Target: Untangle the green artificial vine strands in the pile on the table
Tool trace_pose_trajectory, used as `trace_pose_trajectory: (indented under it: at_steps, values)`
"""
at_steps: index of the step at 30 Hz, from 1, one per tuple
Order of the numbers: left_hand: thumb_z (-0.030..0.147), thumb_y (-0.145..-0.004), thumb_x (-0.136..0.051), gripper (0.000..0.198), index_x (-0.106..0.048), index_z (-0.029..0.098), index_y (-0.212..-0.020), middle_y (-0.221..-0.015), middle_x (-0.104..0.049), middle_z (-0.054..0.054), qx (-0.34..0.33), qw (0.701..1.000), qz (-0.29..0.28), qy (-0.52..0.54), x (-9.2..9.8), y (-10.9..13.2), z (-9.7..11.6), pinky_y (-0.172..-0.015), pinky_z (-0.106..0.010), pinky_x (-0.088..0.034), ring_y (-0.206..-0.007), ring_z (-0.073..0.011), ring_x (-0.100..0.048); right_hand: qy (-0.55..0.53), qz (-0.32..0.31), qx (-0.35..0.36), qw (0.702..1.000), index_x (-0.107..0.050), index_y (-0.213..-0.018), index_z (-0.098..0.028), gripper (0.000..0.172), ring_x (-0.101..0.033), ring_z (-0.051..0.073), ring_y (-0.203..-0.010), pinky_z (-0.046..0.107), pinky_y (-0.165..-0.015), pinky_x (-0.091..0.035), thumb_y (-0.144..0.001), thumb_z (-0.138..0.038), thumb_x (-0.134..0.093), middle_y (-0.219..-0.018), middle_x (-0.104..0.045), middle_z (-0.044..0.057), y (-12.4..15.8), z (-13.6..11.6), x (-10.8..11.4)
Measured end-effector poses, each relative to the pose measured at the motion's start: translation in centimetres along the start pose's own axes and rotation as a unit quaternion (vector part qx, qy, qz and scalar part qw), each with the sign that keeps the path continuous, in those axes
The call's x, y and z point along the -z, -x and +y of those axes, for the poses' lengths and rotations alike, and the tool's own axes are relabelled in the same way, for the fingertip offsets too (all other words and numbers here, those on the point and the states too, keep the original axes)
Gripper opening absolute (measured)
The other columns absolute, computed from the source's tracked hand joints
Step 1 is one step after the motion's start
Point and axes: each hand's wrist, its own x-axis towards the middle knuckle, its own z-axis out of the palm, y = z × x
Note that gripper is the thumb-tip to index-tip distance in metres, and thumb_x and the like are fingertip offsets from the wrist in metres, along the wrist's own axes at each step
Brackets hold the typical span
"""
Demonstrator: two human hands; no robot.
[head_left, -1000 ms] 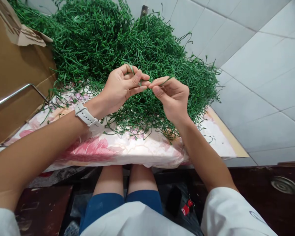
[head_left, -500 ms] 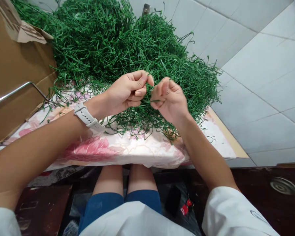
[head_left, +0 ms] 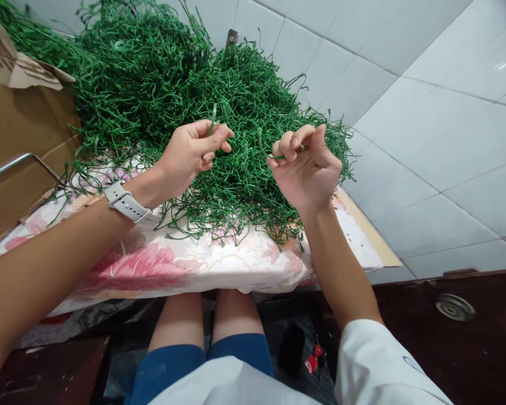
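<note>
My left hand (head_left: 189,149), with a pale watch strap (head_left: 126,202) at the wrist, pinches a short green stem (head_left: 213,117) between thumb and fingers. The stem's upper end points up past the fingertips. Apart from it, to the right, my right hand (head_left: 307,171) has its palm turned up and its fingers curled over another thin green stem (head_left: 274,156), which sticks out at the left. Behind and below both hands lies a large tangled heap of thin green stems (head_left: 152,95) with small bud-like tips. Whether they are plant or plastic I cannot tell.
A floral cloth (head_left: 152,267) covers the surface under the heap. On the left stands an opened cardboard box (head_left: 25,124) near a bent metal rod (head_left: 12,166). White wall tiles (head_left: 405,140) rise behind and to the right. Dark wood (head_left: 489,332) lies lower right.
My hands have moved apart from close together. The left now shows a stem upright in its pinch, and the right has turned its palm up. The view has shifted slightly right.
</note>
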Motion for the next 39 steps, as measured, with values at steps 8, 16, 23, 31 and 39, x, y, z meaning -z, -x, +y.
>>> trace_pose_trajectory:
  at_steps: [8,16,23,31,39]
  values:
    - [0.029,-0.104,-0.052,0.027,-0.072,0.015,-0.092,-0.081,-0.067,-0.003,-0.025,1.000,-0.006,0.004,-0.1,0.1,0.4,-0.058,-0.018,-0.050,-0.067,-0.0073,-0.066,0.024,-0.042,-0.019,0.999,-0.065,-0.085,-0.030,0.069,-0.057,0.021,-0.074,0.041,-0.067,-0.057,-0.090,-0.089,-0.031,-0.080,-0.058,0.006,0.2,-0.8,-1.0]
    - [0.046,-0.099,-0.064,0.034,-0.072,0.016,-0.087,-0.071,-0.067,-0.003,-0.041,0.993,-0.108,-0.008,0.1,0.4,-0.3,-0.059,-0.022,-0.053,-0.059,-0.0090,-0.062,0.140,0.075,0.081,0.984,-0.071,-0.104,-0.032,0.039,-0.060,0.019,-0.084,0.036,-0.073,-0.052,-0.093,-0.068,-0.060,-0.092,-0.064,0.004,0.4,0.7,-1.3]
    - [0.057,-0.091,-0.069,0.041,-0.077,0.018,-0.083,-0.072,-0.071,-0.006,-0.063,0.965,-0.233,-0.098,0.3,0.6,-1.1,-0.050,-0.023,-0.045,-0.055,-0.0097,-0.057,0.280,0.030,0.161,0.946,-0.068,-0.121,-0.036,0.037,-0.058,0.020,-0.078,0.039,-0.072,-0.052,-0.088,-0.050,-0.076,-0.089,-0.066,0.002,-0.2,0.7,-0.7]
    - [0.060,-0.090,-0.067,0.052,-0.074,0.026,-0.130,-0.135,-0.070,-0.011,-0.141,0.945,-0.189,-0.225,0.2,1.2,-0.4,-0.106,-0.038,-0.053,-0.120,-0.0244,-0.065,0.424,0.042,0.279,0.861,-0.069,-0.089,-0.031,0.011,-0.061,0.020,-0.082,0.043,-0.079,-0.051,-0.097,-0.039,-0.069,-0.087,-0.069,0.002,-0.9,-2.5,1.2]
    - [0.055,-0.095,-0.061,0.061,-0.057,0.029,-0.149,-0.140,-0.060,-0.012,-0.171,0.948,-0.103,-0.249,0.8,0.5,-1.4,-0.106,-0.042,-0.053,-0.119,-0.0251,-0.061,0.304,0.364,0.355,0.805,-0.055,-0.098,-0.031,0.032,-0.056,0.021,-0.095,0.036,-0.085,-0.051,-0.097,-0.061,-0.062,-0.097,-0.059,0.005,-5.8,-7.5,9.6]
